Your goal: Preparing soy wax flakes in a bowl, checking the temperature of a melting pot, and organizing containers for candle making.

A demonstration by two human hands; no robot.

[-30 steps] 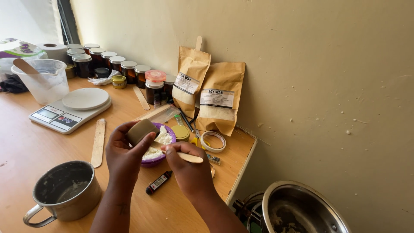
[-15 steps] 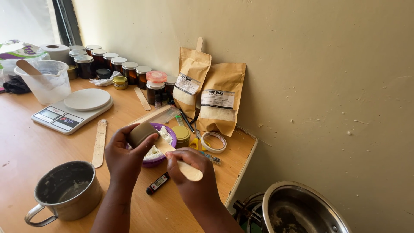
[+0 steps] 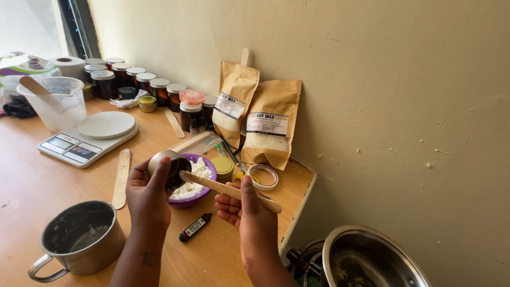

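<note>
- The right hand (image 3: pixel 249 210) has a narrow grip on a flat wooden stick (image 3: pixel 229 190).
- The left hand (image 3: pixel 146 194) holds a small round tin (image 3: pixel 169 167), tipped on its side.
- The stick's tip pokes into the tin's open mouth.
- Just past the tin sits a purple bowl (image 3: pixel 197 187) of white wax bits; plenty looks left to scoop.
- Left of the grip, the metal mug (image 3: pixel 79 239) looks almost empty.

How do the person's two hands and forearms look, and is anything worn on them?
Both forearms are bare: no sleeves show. The left hand and the right hand wear no gloves, and I see no rings, watch or bracelet. A small dark marking, like a tattoo, sits on the inner left forearm. The nails look short and unpainted.
</note>
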